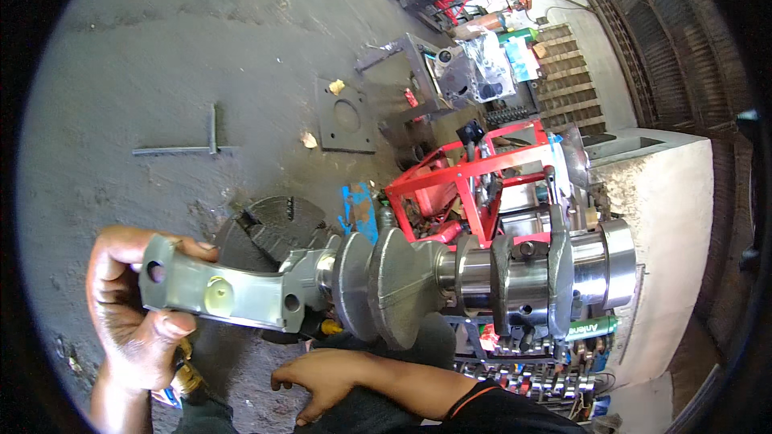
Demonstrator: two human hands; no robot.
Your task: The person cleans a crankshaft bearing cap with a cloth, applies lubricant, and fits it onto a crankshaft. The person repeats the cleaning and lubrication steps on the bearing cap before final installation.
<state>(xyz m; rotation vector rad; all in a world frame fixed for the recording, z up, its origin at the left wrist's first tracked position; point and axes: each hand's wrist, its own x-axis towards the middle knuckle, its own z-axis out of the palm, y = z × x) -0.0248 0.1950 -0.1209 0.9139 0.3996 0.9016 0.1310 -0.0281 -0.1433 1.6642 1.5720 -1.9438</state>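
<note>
My left hand [133, 305] holds a grey metal bearing cap [249, 293] by its left end, thumb on the near side and fingers behind. The cap has a smooth curved inner face, a bolt hole at each end and a pale yellowish spot in the middle. Its right end overlaps the end of a crankshaft [402, 281]; I cannot tell whether they touch. The crankshaft stretches rightward across the view, with dark rough counterweights and shiny journals. Below it, my right hand [330, 378] is open with its fingers apart, holding nothing.
A dark round slotted metal piece [277, 229] is behind the cap. Beyond the crankshaft are a red metal frame [466, 181], a square plate with a round hole [346, 116] and a workbench [410, 72]. Several more crankshafts [547, 382] lie at lower right.
</note>
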